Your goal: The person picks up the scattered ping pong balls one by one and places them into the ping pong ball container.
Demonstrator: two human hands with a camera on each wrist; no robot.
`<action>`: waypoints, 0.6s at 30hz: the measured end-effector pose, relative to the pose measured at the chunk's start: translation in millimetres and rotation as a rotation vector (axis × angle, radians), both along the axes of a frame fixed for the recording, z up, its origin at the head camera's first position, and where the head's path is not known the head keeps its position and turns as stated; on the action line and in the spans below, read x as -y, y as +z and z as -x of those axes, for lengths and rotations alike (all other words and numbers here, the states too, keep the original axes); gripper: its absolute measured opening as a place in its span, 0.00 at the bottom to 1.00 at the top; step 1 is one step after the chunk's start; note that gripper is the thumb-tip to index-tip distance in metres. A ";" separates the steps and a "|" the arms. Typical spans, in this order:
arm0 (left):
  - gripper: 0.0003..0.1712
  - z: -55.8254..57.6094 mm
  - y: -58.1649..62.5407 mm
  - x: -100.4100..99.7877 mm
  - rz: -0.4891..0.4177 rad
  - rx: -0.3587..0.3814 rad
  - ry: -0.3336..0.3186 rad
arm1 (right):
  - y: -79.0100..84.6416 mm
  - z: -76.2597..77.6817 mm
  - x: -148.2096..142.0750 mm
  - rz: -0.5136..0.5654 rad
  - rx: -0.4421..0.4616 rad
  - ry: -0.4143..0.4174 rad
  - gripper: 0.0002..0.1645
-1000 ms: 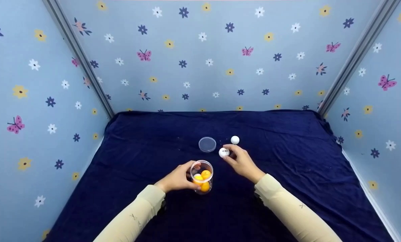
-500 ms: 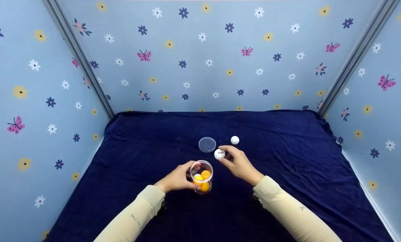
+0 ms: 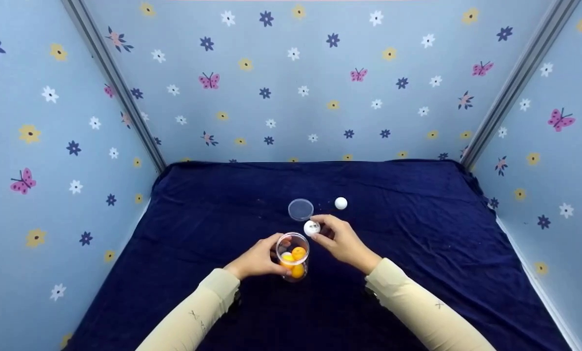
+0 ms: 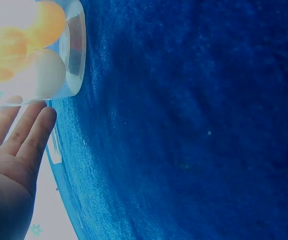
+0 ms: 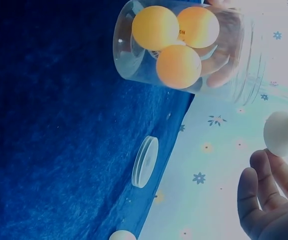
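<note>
My left hand (image 3: 258,257) grips a clear plastic jar (image 3: 293,239) around its side, its mouth uncovered. Inside the jar lie orange ping-pong balls (image 5: 178,66) and a white one (image 4: 49,74). Between thumb and fingers, my right hand (image 3: 347,243) pinches a white ping-pong ball (image 3: 311,228) with dark print on it. That ball is just beyond the jar's rim, up and to the right, apart from it. In the right wrist view the same ball (image 5: 281,134) hangs near the jar's open end.
A clear round lid (image 3: 301,209) lies flat on the dark blue cloth (image 3: 222,195) beyond the jar. Right of the lid rests another white ping-pong ball (image 3: 341,203). Flower-patterned walls (image 3: 320,63) enclose the back and both sides.
My right hand has carried the white ping-pong ball left and nearer, toward the jar's mouth. The left hand, jar, lid and other white ball have stayed in place.
</note>
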State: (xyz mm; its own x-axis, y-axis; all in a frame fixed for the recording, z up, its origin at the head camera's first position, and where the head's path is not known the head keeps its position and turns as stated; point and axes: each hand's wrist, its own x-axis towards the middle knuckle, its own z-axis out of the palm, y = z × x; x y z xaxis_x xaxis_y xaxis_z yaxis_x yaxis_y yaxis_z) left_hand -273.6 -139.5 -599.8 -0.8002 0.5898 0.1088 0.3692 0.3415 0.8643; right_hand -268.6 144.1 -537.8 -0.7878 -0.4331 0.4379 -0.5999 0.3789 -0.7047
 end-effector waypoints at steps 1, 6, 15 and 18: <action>0.49 0.1 -0.1 0.1 0.001 -0.001 0.001 | 0.4 -0.7 0.4 0.001 0.000 0.007 0.21; 0.49 0.1 -0.6 -0.1 0.008 -0.003 0.003 | 2.6 -4.3 2.8 0.001 0.004 0.036 0.21; 0.50 -0.7 1.1 0.6 0.003 0.009 -0.004 | 2.8 -7.9 7.3 -0.021 0.003 0.080 0.20; 0.50 -1.1 0.8 0.6 -0.002 0.011 -0.004 | 3.7 -9.2 8.8 -0.031 0.022 0.094 0.19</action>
